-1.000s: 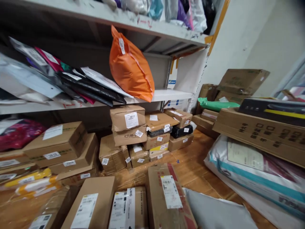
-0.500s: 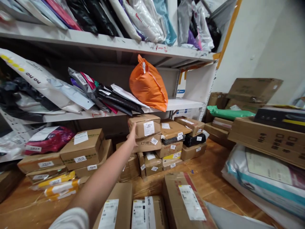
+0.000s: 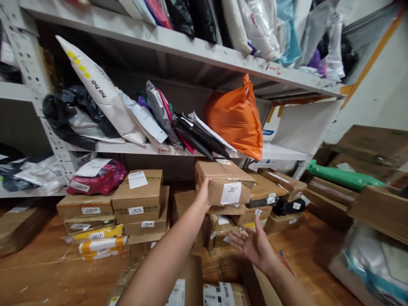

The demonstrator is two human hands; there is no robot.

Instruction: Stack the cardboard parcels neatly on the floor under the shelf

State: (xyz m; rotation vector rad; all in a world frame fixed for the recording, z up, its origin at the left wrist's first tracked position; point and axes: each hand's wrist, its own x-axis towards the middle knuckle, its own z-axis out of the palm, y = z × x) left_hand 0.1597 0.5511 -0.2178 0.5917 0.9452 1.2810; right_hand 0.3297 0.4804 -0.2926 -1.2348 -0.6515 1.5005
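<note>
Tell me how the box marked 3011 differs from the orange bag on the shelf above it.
The 3011 box is a brown, flat-sided carton; the orange bag is a soft, bulging plastic mailer. The box tops a stack of cartons under the shelf, while the bag stands tilted on the shelf, leaning against flat mailers. The left hand grips the box's end; the right hand hangs open below it, and nothing touches the bag. Both carry white labels.
</note>
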